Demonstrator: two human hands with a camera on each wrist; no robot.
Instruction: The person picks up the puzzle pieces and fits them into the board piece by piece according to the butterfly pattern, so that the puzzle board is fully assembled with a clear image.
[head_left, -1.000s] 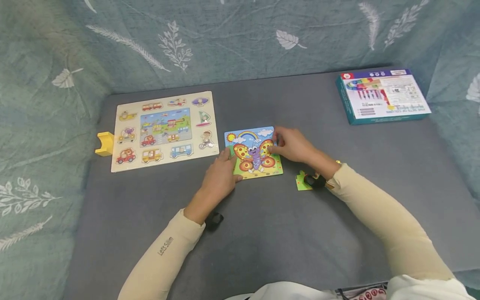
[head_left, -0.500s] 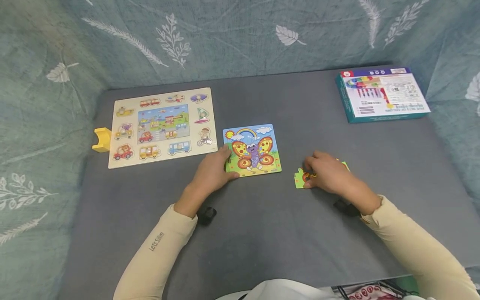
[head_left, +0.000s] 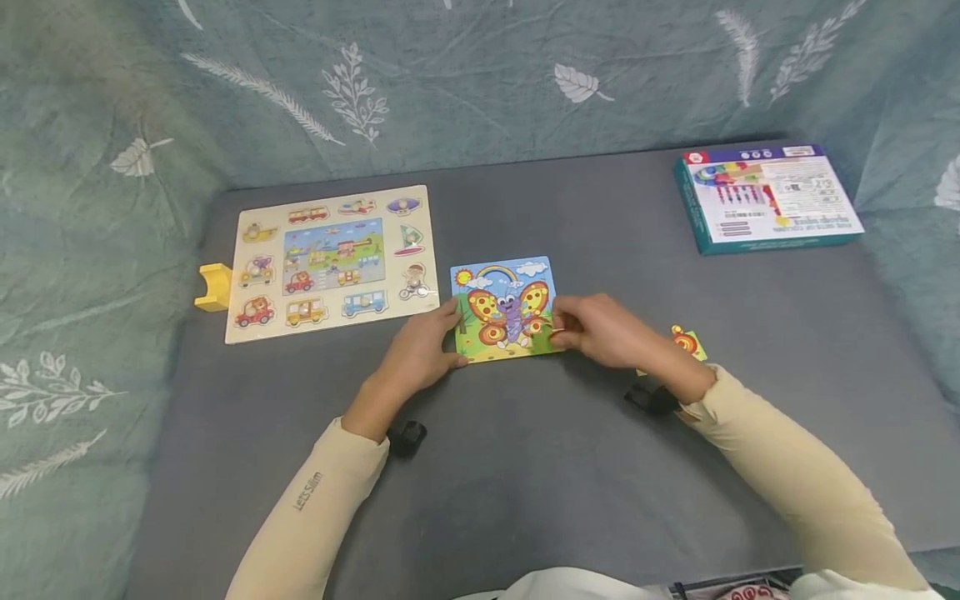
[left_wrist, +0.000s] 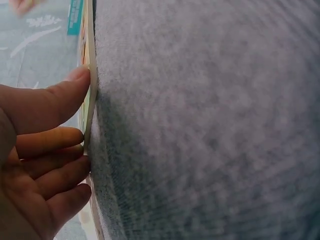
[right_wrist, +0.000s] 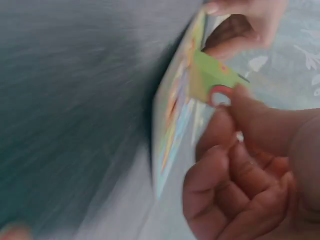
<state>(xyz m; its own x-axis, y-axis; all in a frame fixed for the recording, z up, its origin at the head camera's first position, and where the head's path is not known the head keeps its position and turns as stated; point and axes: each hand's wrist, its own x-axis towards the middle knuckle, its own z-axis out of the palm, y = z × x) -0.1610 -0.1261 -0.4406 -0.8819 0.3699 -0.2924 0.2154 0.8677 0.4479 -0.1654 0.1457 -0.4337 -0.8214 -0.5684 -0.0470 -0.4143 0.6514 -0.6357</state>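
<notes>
The square butterfly puzzle (head_left: 506,312) lies flat on the grey table, showing a purple-bodied butterfly, a rainbow and a sun. My left hand (head_left: 418,350) grips it at its left edge; in the left wrist view the thumb and fingers of that hand (left_wrist: 50,150) touch the board's rim (left_wrist: 93,95). Between thumb and index finger, my right hand (head_left: 603,329) pinches a green piece with a red curve (right_wrist: 215,75) over the puzzle's lower right part. Loose pieces (head_left: 688,342) lie to the right, partly hidden by my right wrist.
A wooden board with vehicle pictures (head_left: 262,329) lies at the left, a yellow plastic part (head_left: 216,287) beside it. At the back right sits a teal-edged box (head_left: 780,200). A leaf-patterned cloth (head_left: 480,92) hangs behind the table.
My right hand has gone from the puzzle to the loose pieces, then back to the puzzle's lower right with a green piece. My left hand has stayed at the left edge.
</notes>
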